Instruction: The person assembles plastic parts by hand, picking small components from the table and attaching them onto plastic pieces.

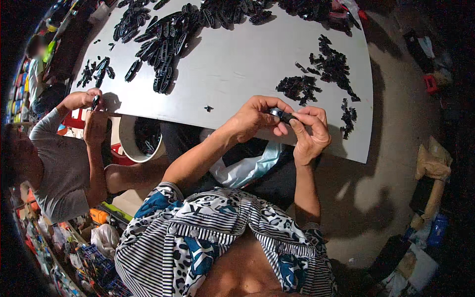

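Pinching one small black part between left hand and right hand, both clamped on it, just over the white table near edge.

White table with heaps of small black plastic parts.

One white table is in view. On it lie two heaps of long black parts: one big heap and one smaller heap. There are also three clusters of small black pieces, and one single small black piece lies apart. One white bucket stands under the table edge. Two people are present, so four hands are visible: the wearer's left hand and right hand, and the two hands of the co-worker. Each person holds one small black part.
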